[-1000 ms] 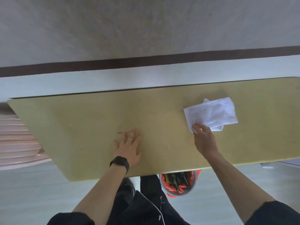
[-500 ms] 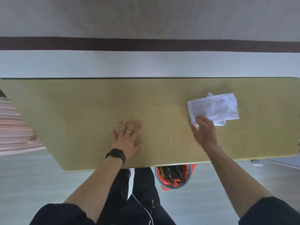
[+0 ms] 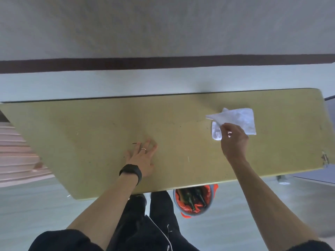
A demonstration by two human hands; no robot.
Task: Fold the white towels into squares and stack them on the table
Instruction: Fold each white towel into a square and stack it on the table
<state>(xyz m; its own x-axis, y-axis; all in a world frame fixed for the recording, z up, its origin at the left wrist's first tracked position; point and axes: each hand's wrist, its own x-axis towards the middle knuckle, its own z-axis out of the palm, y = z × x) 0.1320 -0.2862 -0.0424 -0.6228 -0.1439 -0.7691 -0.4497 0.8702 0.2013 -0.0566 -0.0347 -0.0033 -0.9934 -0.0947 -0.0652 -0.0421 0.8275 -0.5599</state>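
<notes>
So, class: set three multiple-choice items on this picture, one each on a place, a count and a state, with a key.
1. Where is the towel? A in a bucket; B on the table, right part; C on the floor.
2. How many towels show? A one; B two; C four.
3. The left hand is: A a fist; B holding the towel; C flat on the table.
Key: 1 B, it lies by the right hand, which pinches it; 2 A, only one white cloth shows; 3 C, its fingers are spread on the top.

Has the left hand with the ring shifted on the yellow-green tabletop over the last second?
No. The left hand lies flat, its fingertips beside the same small dark mark on the yellow-green tabletop as before.
</notes>
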